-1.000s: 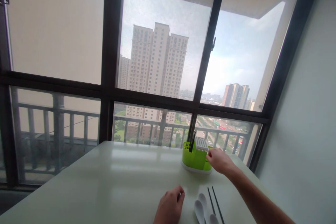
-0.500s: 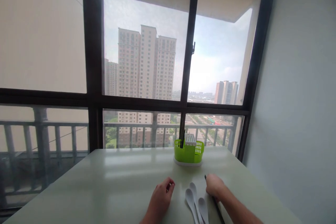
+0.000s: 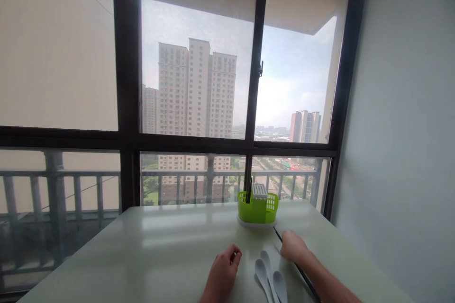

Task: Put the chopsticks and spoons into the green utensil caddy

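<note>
My right hand is closed around black chopsticks, whose tips stick out past the fingers toward the green holder. Their other ends run back under my forearm; I cannot tell how many there are. My left hand rests over the table with its fingers curled in, and nothing shows in them. Between the hands lie three white spoons, bowls pointing away from me. Beyond them stands a bright green utensil holder on a white base, with dark chopsticks upright in its left compartment.
The pale, glossy table reaches to a dark-framed window. A plain wall borders it on the right. Outside are a railing and tall buildings.
My right hand has lifted slightly with the chopsticks, whose tips now reach closer to the green holder. My left hand looks almost the same, while the view has shifted a little.
</note>
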Available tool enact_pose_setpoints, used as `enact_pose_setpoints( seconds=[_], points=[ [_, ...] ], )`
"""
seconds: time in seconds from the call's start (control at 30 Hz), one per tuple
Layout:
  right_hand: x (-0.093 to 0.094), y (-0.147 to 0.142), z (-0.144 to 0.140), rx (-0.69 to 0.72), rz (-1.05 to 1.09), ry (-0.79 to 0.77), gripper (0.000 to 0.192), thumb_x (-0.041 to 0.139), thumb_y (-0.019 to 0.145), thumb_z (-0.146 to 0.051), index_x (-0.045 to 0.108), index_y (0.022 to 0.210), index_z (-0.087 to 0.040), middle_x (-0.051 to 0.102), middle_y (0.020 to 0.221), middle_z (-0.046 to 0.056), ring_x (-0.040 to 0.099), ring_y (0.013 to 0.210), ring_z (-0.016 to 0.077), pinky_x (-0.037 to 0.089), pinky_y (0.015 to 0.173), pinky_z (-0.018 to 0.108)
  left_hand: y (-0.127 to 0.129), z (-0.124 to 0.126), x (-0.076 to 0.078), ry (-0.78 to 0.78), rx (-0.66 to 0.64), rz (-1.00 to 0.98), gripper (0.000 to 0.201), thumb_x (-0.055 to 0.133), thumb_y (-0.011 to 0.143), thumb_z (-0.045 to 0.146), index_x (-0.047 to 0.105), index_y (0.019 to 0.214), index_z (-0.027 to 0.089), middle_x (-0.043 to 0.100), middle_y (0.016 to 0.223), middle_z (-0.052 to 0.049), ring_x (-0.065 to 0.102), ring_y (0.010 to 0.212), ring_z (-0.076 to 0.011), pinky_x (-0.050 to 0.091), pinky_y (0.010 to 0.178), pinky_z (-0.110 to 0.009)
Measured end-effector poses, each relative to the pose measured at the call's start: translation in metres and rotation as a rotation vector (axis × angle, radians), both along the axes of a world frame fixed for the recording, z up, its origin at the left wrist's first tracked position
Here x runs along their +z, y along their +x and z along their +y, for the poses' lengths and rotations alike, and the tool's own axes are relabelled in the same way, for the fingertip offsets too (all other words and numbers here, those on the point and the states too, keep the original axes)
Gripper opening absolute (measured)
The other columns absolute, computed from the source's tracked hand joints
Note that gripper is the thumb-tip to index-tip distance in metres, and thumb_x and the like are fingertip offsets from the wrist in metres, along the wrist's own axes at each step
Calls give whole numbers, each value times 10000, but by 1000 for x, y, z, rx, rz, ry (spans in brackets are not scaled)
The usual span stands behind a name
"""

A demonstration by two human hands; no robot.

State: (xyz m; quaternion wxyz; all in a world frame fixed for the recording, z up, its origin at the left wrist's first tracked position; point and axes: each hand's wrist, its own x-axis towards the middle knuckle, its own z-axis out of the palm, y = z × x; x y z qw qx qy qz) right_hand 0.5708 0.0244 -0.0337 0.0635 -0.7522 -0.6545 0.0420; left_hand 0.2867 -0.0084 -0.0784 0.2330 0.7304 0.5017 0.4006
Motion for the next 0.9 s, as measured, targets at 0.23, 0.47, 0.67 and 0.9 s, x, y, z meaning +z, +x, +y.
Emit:
enact_pose_setpoints(
  seconds=[0.23,0.47,0.67,0.9],
  points=[
    [52,-1,4,124,87,188,112,566,845,-134,678,843,-128,690,902,114,636,849,208,381,689,243,3,-7,5,19,-17,-16,257,448,982,361,627,860,224,613,668,20,564,653,-145,361,644,-241],
    [112,-59,-25,501,393,570,108,511,900,-143,614,884,-169,649,850,29,571,757,153,370,677,221,0,-13,17,121,-54,-174,366,515,946,362,603,1279,237,680,1051,-56,633,836,-172,491,797,-285],
    [82,-117,-27,674,700,378,95,546,817,-101,608,830,-171,627,692,-13,573,624,121,399,576,181,-4,-10,19,105,-48,-97,286,446,959,326,687,1077,227,675,956,-51,616,813,-180,478,791,-285],
    [51,-110,-7,590,978,166,95,594,785,-185,610,874,-157,626,654,-16,634,555,150,496,509,200,-3,-3,7,-13,-40,42,146,520,883,209,645,806,216,674,848,-6,603,820,-158,411,753,-227]
  ],
)
